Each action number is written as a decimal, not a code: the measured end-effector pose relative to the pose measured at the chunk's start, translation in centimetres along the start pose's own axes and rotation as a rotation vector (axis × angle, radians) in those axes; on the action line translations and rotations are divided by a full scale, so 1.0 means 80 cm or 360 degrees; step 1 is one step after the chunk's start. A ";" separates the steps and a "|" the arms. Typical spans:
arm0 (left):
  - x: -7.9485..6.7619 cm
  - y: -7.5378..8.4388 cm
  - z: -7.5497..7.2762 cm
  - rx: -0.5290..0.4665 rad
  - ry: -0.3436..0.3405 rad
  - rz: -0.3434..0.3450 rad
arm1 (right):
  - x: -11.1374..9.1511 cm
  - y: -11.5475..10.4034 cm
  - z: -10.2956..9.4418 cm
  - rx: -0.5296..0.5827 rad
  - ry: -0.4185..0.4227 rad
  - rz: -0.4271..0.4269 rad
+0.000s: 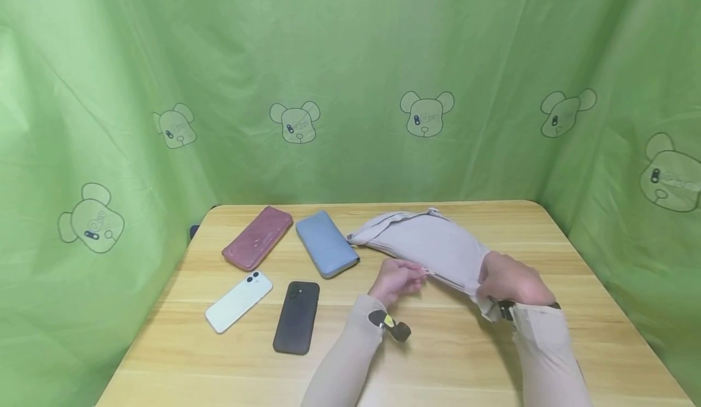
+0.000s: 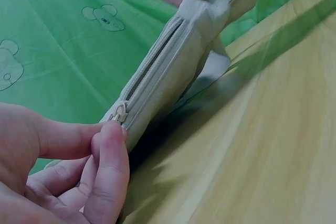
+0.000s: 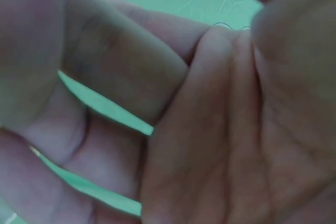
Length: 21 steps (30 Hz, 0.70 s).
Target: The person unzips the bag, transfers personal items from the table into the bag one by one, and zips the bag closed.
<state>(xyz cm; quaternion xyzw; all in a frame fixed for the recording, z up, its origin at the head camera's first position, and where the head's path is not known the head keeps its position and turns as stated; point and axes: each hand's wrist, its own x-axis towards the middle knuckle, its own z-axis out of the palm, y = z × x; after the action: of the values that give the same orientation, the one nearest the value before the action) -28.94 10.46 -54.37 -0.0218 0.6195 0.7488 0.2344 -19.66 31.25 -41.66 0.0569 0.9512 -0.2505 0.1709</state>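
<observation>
A light beige waist bag [image 1: 432, 243] lies at the right of the table, its front edge lifted between the two hands. My left hand [image 1: 398, 280] pinches the small zipper pull [image 2: 121, 112] between thumb and forefinger. Behind the pull the zipper [image 2: 157, 59] is parted in a narrow slit toward the bag's right end. That right end is gripped by my right hand [image 1: 515, 279], near a dark buckle. In the right wrist view the curled fingers [image 3: 115, 51] fill the picture and the bag is mostly hidden.
Left of the bag lie a blue wallet [image 1: 327, 244] and a dark pink wallet [image 1: 257, 238]. Closer to the person are a white phone [image 1: 239, 302] and a black phone [image 1: 296, 318]. Green curtains [image 1: 350, 42] surround the wooden table [image 1: 438, 364].
</observation>
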 end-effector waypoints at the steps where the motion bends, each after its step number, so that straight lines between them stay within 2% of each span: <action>1: 0.000 0.000 -0.001 -0.0004 0.0005 -0.0001 | 0.000 0.000 0.000 0.0018 -0.0007 0.0005; 6: 0.002 0.002 -0.006 -0.0007 0.0017 -0.0002 | -0.001 0.001 -0.001 0.0056 -0.0024 0.0008; 21: 0.005 0.002 -0.005 -0.0013 0.0063 -0.0007 | -0.002 0.002 -0.002 -0.0017 -0.0009 -0.0021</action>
<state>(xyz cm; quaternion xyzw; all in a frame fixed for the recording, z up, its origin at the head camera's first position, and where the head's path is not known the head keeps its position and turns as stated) -29.44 10.22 -54.47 -0.0389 0.6209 0.7503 0.2236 -19.56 31.45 -41.50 0.0491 0.9524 -0.2466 0.1721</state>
